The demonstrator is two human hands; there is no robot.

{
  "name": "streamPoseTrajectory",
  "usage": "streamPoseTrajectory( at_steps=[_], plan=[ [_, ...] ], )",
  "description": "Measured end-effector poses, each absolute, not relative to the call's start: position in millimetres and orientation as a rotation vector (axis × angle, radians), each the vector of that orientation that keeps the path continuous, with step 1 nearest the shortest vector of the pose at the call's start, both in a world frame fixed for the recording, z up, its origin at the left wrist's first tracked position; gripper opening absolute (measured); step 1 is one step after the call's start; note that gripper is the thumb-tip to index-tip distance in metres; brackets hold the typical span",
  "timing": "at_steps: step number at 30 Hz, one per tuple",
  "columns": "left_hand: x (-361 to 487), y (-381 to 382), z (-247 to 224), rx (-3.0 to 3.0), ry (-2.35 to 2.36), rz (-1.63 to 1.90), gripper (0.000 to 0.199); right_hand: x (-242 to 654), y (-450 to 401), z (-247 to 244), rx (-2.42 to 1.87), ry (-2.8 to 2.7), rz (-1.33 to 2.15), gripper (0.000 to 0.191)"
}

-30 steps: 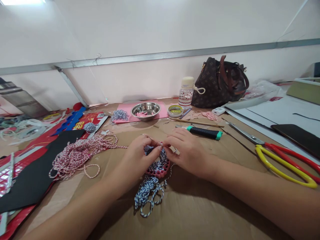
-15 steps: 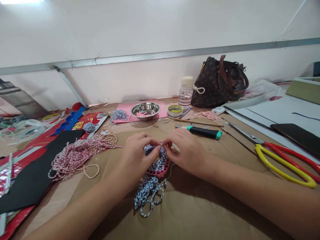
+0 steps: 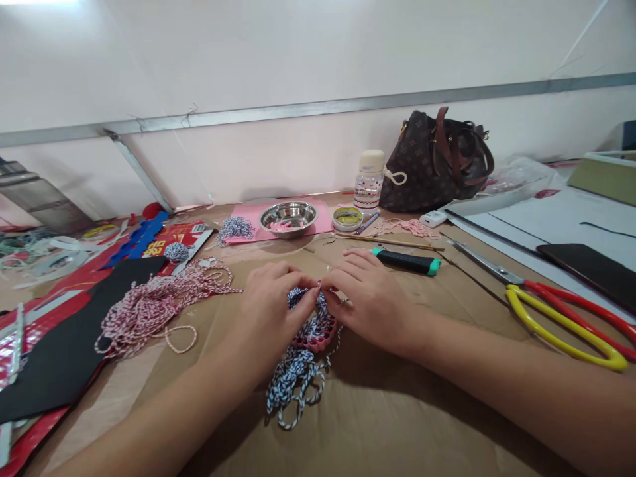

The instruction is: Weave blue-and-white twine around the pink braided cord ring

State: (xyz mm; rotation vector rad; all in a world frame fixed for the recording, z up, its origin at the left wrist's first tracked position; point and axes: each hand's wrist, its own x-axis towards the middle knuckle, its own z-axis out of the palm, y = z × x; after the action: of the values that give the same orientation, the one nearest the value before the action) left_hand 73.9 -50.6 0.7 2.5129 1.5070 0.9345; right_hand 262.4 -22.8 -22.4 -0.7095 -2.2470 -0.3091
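Note:
My left hand [image 3: 275,311] pinches the top edge of a blue-and-white cord piece [image 3: 322,326] with a pink rim, between thumb and forefinger. Touching the same edge from the right, my right hand [image 3: 365,301] has its fingers closed; its fingertips meet those of the left hand. Whether a small tool is between the fingertips is too small to tell. Blue-and-white cord [image 3: 293,381] hangs in loops below the piece and lies on the brown cardboard [image 3: 397,411]. Part of the piece is hidden behind my left fingers.
Pink-and-white cord [image 3: 144,311] lies left. Behind are a metal bowl [image 3: 289,218], tape roll [image 3: 347,218], bottle [image 3: 369,182] and brown handbag [image 3: 422,165]. A green-and-black cutter [image 3: 407,261], large scissors [image 3: 561,318] and a phone [image 3: 591,268] lie right.
My right hand has turned slightly inward, with its fingers closer to the left fingertips and covering the cutter's tip. The cord piece stays nearly in place.

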Motion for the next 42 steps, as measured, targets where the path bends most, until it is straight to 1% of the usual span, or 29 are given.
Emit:
streamPoseTrajectory(
  at_steps=[7, 12, 14, 19, 21, 23, 30, 37, 42],
  plan=[
    [76, -49, 1, 2.500, 1.516, 0.943, 0.013, 262, -26, -21, -0.722, -2.295, -0.343, 0.014],
    [78, -50, 3, 2.486, 1.516, 0.919, 0.013, 262, -25, -20, -0.698, -2.291, -0.310, 0.011],
    [79, -50, 4, 2.483, 1.522, 0.906, 0.012, 260, -25, -20, -0.722, -2.265, -0.218, 0.009],
    [79, -50, 6, 2.465, 1.542, 0.864, 0.014, 256, -29, -19, -0.909, -2.161, 0.170, 0.005],
    [77, -50, 6, 2.419, 1.554, 0.869, 0.015, 258, -28, -19, -0.920, -2.126, 0.240, 0.005],
    [75, -49, 6, 2.369, 1.575, 0.873, 0.016, 262, -26, -18, -0.872, -2.124, 0.199, 0.005],
    [74, -48, 5, 2.365, 1.577, 0.883, 0.015, 269, -22, -15, -0.627, -2.286, -0.245, 0.012],
    [79, -49, 7, 2.352, 1.577, 0.889, 0.012, 267, -28, -10, -0.688, -2.362, -0.434, 0.018],
    [81, -51, 8, 2.363, 1.583, 0.904, 0.012, 266, -29, -10, -0.718, -2.426, -0.569, 0.015]
  ],
)
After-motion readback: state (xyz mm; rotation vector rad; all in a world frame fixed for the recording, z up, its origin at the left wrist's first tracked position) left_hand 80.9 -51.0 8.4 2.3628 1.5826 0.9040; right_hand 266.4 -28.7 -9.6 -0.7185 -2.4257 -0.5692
